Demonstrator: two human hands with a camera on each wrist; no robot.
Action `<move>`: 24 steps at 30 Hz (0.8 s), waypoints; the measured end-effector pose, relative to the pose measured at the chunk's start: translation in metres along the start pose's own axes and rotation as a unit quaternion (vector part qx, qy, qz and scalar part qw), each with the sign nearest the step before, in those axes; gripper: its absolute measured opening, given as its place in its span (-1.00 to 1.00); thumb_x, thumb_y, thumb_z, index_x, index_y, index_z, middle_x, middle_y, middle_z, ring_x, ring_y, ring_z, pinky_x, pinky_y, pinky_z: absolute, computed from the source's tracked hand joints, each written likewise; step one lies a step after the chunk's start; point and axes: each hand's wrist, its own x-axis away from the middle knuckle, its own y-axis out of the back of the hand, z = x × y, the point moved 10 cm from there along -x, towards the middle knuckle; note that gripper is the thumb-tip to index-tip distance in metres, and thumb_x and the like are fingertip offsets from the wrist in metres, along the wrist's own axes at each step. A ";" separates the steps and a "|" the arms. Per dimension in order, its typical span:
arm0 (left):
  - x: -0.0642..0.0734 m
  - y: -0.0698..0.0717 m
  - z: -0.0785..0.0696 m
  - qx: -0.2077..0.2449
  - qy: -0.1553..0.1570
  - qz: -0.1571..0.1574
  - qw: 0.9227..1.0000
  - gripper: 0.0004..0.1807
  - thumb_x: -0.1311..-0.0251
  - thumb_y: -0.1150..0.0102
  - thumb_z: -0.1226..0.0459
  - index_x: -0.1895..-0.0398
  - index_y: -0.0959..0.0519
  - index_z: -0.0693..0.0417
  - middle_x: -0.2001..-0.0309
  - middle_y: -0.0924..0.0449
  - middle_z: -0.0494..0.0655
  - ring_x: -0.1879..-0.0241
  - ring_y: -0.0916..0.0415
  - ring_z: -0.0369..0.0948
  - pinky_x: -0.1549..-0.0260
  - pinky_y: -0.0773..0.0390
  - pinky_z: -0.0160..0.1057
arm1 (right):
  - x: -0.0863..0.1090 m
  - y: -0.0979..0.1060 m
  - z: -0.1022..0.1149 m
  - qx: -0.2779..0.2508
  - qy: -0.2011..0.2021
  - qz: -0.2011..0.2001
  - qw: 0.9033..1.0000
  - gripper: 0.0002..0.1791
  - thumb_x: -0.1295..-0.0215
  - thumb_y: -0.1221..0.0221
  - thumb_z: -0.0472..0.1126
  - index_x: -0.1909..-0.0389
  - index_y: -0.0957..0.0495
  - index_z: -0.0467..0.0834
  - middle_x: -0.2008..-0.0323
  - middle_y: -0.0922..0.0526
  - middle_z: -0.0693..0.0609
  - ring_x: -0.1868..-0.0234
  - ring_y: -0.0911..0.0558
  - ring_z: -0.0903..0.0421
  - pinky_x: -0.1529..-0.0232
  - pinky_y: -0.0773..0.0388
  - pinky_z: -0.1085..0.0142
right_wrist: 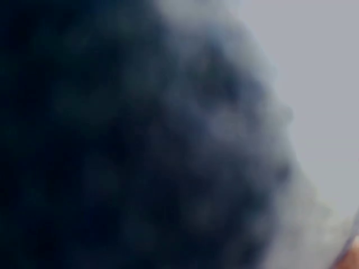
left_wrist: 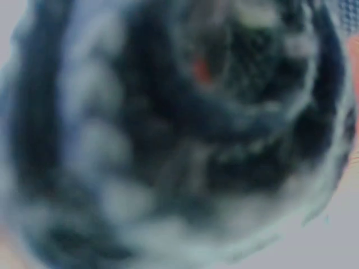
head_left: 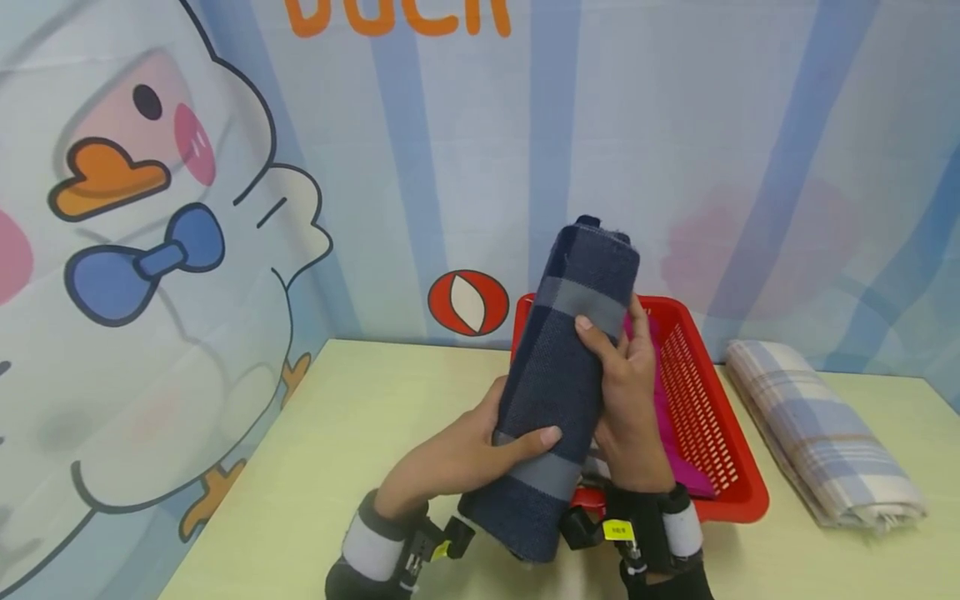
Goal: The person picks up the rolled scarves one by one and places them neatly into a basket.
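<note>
A dark blue cloth with grey-blue stripes, rolled into a thick bundle, is held up at a tilt between both hands. My left hand grips its lower left side, thumb across the front. On the upper right side my right hand holds it, thumb on the front and fingers behind. In the left wrist view the rolled end of the cloth fills the picture, blurred, its layers curling round a hollow. Dark cloth covers most of the right wrist view.
Behind the right hand stands a red plastic basket with a magenta cloth inside. Right of it, a folded plaid cloth in white and blue lies on the pale table. A printed backdrop hangs along the table's back edge.
</note>
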 end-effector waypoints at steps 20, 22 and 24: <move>-0.003 -0.013 -0.005 -0.021 -0.037 0.039 0.998 -0.03 -0.26 -0.28 0.03 -0.51 0.20 -0.21 -0.16 -0.40 -0.02 -0.03 -0.54 -0.21 -0.08 -0.56 -0.24 | -0.004 0.018 -0.003 0.085 -0.056 -0.012 0.995 -0.27 -0.45 -0.11 -0.13 -0.49 0.04 0.21 -0.27 -0.40 0.13 0.03 -0.64 0.19 0.06 -0.66 0.30; -0.004 -0.014 -0.006 -0.023 -0.044 0.038 0.998 -0.03 -0.28 -0.26 0.05 -0.52 0.22 -0.20 -0.18 -0.38 0.00 -0.04 -0.53 -0.20 -0.08 -0.55 -0.25 | -0.004 0.019 -0.004 0.086 -0.068 0.000 0.994 -0.30 -0.46 -0.11 -0.11 -0.47 0.03 0.16 -0.25 -0.41 0.13 0.03 -0.65 0.20 0.05 -0.66 0.30; -0.005 -0.015 -0.009 -0.018 -0.052 0.035 0.998 -0.03 -0.30 -0.25 0.08 -0.52 0.23 -0.18 -0.19 -0.37 0.04 -0.05 -0.53 -0.18 -0.08 -0.55 -0.24 | -0.004 0.019 -0.006 0.086 -0.078 0.012 0.993 -0.34 -0.46 -0.10 -0.09 -0.45 0.00 0.14 -0.20 -0.44 0.11 0.04 -0.66 0.21 0.04 -0.66 0.29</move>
